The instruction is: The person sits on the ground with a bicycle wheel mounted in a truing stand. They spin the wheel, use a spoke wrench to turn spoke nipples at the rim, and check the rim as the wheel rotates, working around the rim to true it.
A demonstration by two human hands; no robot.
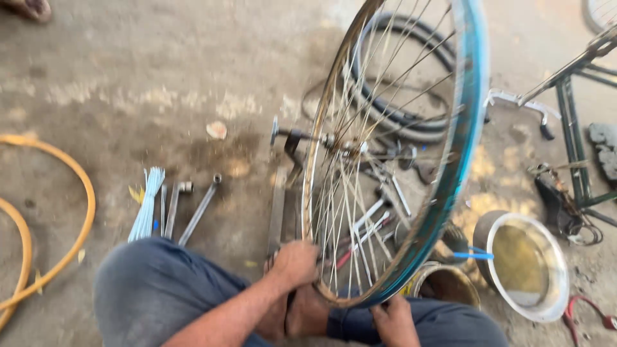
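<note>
While the bicycle wheel [392, 154] stands upright on the floor [128, 83] in front of my knees, its teal rim rises toward twelve o'clock and its bottom arc sits at six, right between my hands. My left hand [294, 263] wraps the rim at about seven o'clock, fingers curled closed over the metal and the lowest spokes. My right hand [393, 320] touches the rim at five o'clock; how tightly its fingers grip I cannot tell, as the view is blurred. Behind the spokes lie loose wrenches [376, 222]. At nine o'clock a bundle of new spokes [146, 204] lies beside two long spanners [193, 209]. At three o'clock sits a steel bowl [524, 265], and a black tyre [392, 109] lies at twelve.
</note>
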